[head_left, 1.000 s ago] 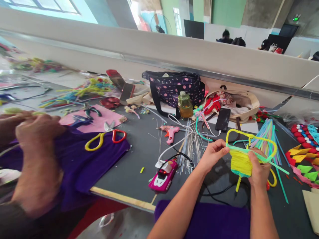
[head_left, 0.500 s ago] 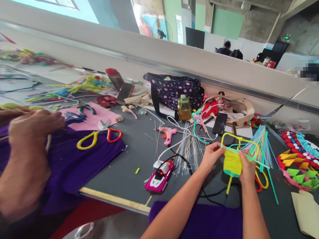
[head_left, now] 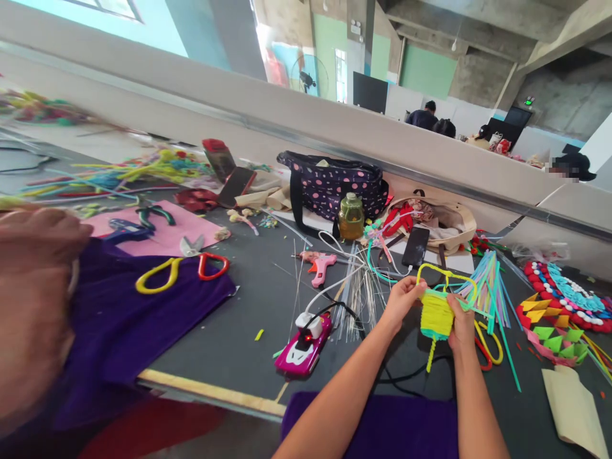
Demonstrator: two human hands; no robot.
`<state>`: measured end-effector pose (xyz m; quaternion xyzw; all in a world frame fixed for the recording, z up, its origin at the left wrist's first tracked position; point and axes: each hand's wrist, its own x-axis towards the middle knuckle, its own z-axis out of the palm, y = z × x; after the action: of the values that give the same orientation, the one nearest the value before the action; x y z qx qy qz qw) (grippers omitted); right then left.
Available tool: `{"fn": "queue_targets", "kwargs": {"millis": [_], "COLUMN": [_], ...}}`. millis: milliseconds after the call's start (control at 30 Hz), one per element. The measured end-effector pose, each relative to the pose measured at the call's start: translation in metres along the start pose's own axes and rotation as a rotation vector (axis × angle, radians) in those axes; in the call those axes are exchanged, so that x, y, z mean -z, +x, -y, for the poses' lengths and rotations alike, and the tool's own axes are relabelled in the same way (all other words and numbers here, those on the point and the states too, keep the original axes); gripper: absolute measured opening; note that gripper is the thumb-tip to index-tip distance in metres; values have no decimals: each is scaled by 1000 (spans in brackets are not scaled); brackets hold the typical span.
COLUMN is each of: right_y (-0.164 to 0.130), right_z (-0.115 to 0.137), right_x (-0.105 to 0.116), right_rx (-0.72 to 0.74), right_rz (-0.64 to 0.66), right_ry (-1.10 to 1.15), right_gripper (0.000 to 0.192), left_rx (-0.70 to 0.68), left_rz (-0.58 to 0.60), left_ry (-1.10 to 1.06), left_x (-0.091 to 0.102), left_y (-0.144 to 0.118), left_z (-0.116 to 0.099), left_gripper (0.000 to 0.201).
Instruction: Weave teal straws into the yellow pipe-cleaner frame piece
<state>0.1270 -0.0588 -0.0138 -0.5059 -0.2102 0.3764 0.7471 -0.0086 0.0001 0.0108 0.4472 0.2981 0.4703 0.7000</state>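
Dark grey table (head_left: 248, 306) fills the view, with a low partition wall behind it and a large concrete room beyond. At far left a co-worker's hand (head_left: 33, 299) is raised over purple cloth (head_left: 138, 319), on which yellow-and-red scissors (head_left: 179, 271) lie. Centre: a pink car-shaped device (head_left: 303, 350) with a lit red lamp, a pink glue gun (head_left: 318, 264), a bundle of thin wires (head_left: 358, 293) and a polka-dot bag (head_left: 335, 182). Right of centre, the left hand (head_left: 401, 299) pinches the upper left edge of a yellow pipe-cleaner weaving (head_left: 436, 312), held just above the table; the right hand (head_left: 461, 325) is closed on its right side. Judged step: winding or tightening a strand on the frame. The next move calls for steady tension and a firm frame hold. Loose pipe cleaners (head_left: 492, 287) and folded paper triangles (head_left: 549, 319) lie at right.
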Motion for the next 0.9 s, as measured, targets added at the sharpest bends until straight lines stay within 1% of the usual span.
{"fn": "queue_targets", "kwargs": {"millis": [33, 67, 133, 167, 200, 233, 267, 333, 400, 433, 533, 600, 667, 733, 800, 900], "right_y": [1, 2, 4, 5, 5, 6, 6, 5, 2, 0, -6, -9, -10, -7, -3, 1], "right_z": [-1, -1, -2, -2, -2, -2, -1, 0, 2, 2, 2, 2, 2, 3, 4, 3], "right_x": [0, 1, 2, 2, 3, 3, 4, 4, 2, 1, -4, -7, -7, -5, -2, 3], "right_rx": [-2, -4, -19, -27, -34, -37, -35, -14, 18, 37, 90, 112, 147, 204, 256, 295], "right_rz": [-37, -80, -139, -148, -142, -129, -117, -97, -77, -65, 17, 101, 133, 92, 4, -124], "right_ry": [37, 76, 134, 144, 141, 132, 123, 105, 84, 70, 28, 20, 23, 27, 16, -38], "right_gripper": [31, 32, 34, 36, 38, 41, 44, 49, 53, 55, 57, 56, 56, 54, 48, 37], "left_rx": [-20, -69, -228, -302, -353, -360, -324, -217, -115, -60, 124, 174, 183, 179, 173, 164], "left_rz": [-40, -105, -271, -332, -361, -334, -263, -102, 10, 59, 132, 121, 92, 64, 31, -5], "left_ry": [-9, 4, 93, 158, 222, 258, 266, 273, 259, 225, -46, -159, -239, -298, -325, -345], "left_x": [0, 1, 2, 2, 3, 2, 2, -2, -9, -12, -20, -22, -22, -21, -20, -20], "left_y": [-1, -2, -5, -7, -9, -11, -13, -15, -16, -16, -17, -18, -18, -19, -19, -19], "left_z": [-2, -4, -8, -9, -9, -8, -6, -1, 6, 9, 16, 17, 16, 14, 11, 9], "left_gripper": [38, 39, 35, 32, 29, 27, 31, 39, 41, 40, 39, 41, 43, 45, 46, 52]}}
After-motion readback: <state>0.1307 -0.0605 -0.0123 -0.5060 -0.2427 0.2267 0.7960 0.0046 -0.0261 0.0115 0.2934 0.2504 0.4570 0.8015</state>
